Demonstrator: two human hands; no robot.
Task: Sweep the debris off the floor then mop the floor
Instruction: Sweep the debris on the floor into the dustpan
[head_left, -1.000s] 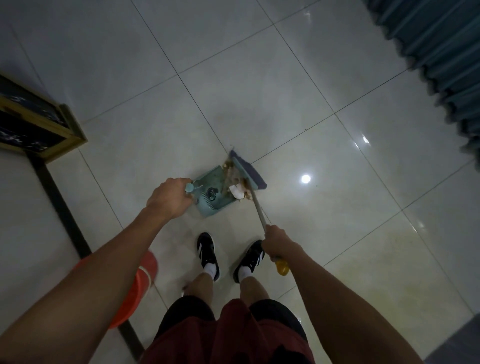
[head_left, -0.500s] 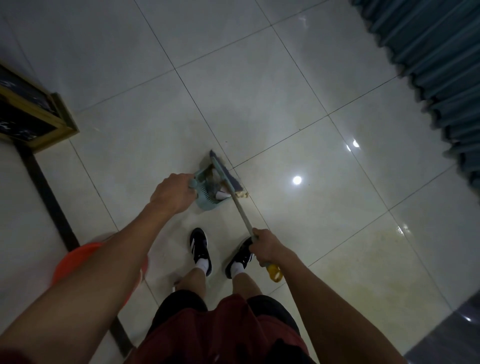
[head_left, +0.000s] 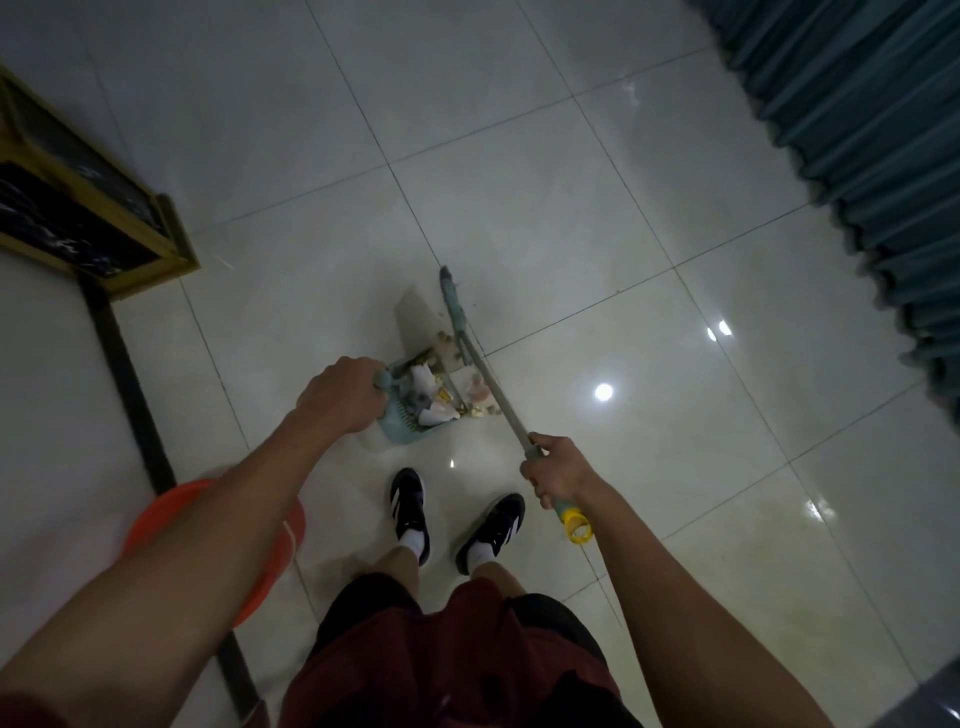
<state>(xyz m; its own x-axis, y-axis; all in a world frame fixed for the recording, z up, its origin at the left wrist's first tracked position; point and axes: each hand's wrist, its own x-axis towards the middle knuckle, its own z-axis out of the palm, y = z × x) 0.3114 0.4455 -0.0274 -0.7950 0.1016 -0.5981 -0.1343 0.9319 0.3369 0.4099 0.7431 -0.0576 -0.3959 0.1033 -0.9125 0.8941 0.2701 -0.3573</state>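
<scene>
Glossy pale tiled floor (head_left: 519, 171) crossed by thin dark grout lines, with round reflections of ceiling lights (head_left: 603, 392) at right. Teal pleated curtain (head_left: 872, 130) hangs along the upper right edge. Dark marble-patterned furniture with gold trim (head_left: 78, 208) stands at left; a black floor strip (head_left: 130, 395) runs from it.

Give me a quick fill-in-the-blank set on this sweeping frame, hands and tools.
1. The left hand grips the handle of the ____.
2. The right hand grips the shaft of the ____.
3. The cap at the end of the broom handle is ____ in colour.
4. The bucket under the left forearm is ____.

Missing words: dustpan; broom; yellow; orange
</scene>
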